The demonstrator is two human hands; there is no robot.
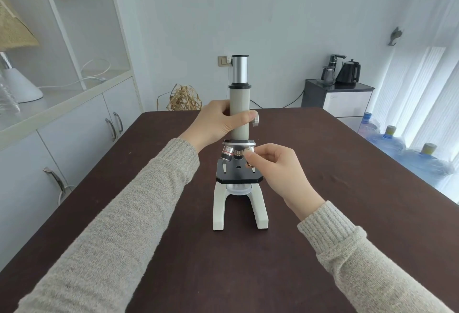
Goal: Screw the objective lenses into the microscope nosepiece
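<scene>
Upright microscope at the middle of the dark tabletop, horseshoe foot toward the camera. Left hand wrapped round the pale body tube, fingers curled about it, thumb across the front; probably there to brace the stand against the twisting below. Right hand up beside the nosepiece, thumb and forefinger pinched narrow on the right-hand objective lens, other fingers loosely curled beneath. Lens mostly hidden by the fingertips, so thread depth impossible to tell. Two more objectives already hanging from the nosepiece: a black-barrelled one on the left, angled outward, and a shorter one in the middle, above the hole in the black stage. No loose lenses visible on the tabletop. Judging by that, likely the last lens being turned home. Slim clearance between lens tip and stage clip, hence the fingertip pinch rather than a full grasp.
</scene>
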